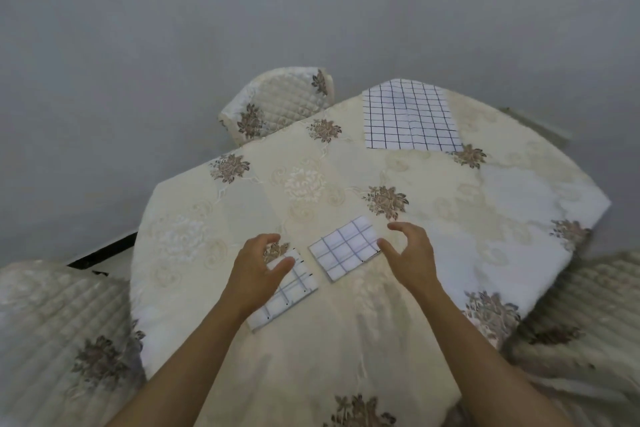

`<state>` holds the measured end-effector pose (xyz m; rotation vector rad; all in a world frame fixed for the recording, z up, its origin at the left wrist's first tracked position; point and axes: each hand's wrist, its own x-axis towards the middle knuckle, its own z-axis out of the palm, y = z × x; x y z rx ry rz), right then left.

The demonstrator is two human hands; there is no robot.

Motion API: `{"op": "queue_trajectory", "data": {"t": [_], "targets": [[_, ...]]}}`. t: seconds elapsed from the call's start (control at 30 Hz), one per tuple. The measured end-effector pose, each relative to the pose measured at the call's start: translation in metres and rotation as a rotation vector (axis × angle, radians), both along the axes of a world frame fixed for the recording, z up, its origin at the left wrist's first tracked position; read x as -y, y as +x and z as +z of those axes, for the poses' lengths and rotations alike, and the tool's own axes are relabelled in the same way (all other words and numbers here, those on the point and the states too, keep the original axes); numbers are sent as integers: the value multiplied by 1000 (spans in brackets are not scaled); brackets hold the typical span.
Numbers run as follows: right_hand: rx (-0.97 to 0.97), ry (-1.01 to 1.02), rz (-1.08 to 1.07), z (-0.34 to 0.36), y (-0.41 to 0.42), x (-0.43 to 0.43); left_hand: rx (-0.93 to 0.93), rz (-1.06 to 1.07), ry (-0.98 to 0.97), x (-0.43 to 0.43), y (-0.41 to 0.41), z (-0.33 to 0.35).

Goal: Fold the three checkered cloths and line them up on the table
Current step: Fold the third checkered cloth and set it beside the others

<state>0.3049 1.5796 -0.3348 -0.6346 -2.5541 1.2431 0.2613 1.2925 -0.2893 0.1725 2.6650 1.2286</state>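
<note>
Two checkered cloths lie folded small near the table's front. The left folded cloth (289, 293) sits partly under my left hand (258, 267), whose loosely curved fingers hover over its upper end and hold nothing. The right folded cloth (346, 248) lies beside it with a narrow gap between them. My right hand (410, 253) is at its right edge, fingers relaxed and curved, thumb close to the cloth's corner. A third checkered cloth (408, 116), much larger and spread flat, lies at the far edge of the table.
The table (467, 204) wears a cream cloth with brown flower prints. Quilted chairs stand at the back (280, 104), at the left (59, 329) and at the right (585, 315). A grey wall is behind.
</note>
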Motion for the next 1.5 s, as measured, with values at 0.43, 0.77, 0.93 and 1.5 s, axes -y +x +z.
{"op": "queue_trajectory", "data": {"t": [0.43,0.77,0.93,1.5], "targets": [[-40,55,-128,76,189,82,31,-251,318,-4,75,8],[-139,41,-363,121,322,82,96,-489,458,-61,178,38],[-200,-13,-463,120,399,67,66,-600,425,-101,235,51],[-379,-130,-709,127,702,-68,-32,-861,387,-288,506,107]]}}
